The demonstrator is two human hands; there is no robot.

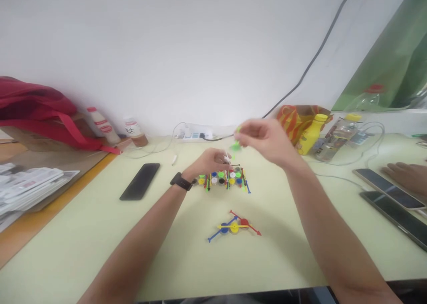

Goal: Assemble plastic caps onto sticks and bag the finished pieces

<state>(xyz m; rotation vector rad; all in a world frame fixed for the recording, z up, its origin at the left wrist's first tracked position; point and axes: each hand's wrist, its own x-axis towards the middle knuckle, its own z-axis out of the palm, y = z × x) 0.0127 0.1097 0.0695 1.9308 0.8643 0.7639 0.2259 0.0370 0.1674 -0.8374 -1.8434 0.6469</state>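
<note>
Item: left hand, mine, fingertips drawn together about a white piece at the rear of the coloured bank; whether the piece rests there or is lifted, I cannot tell. Black watch on the wrist.

Item: right hand, mine, raised toward the wall edge of the worktop, thumb and finger pinching a green piece, blurred.

Item: coloured bank of discs and arrows, mid-worktop, partly hidden by my left hand.

Item: set of three, nearer the front edge: blue arrow piece, yellow arrow piece, red arrow piece, overlapping.

Risks, as I judge them: a light pinch could drop the green piece into the bank; a brush of my left fingers could knock the close-set arrows askew; a low right forearm could sweep the trio.

Surroundings: black phone toward the left edge; power strip along the wall edge, its thin white cable trailing leftward; yellow bottle and striped bag beyond my right forearm, limiting reach; two phones beside another person's hand at the right edge.
</note>
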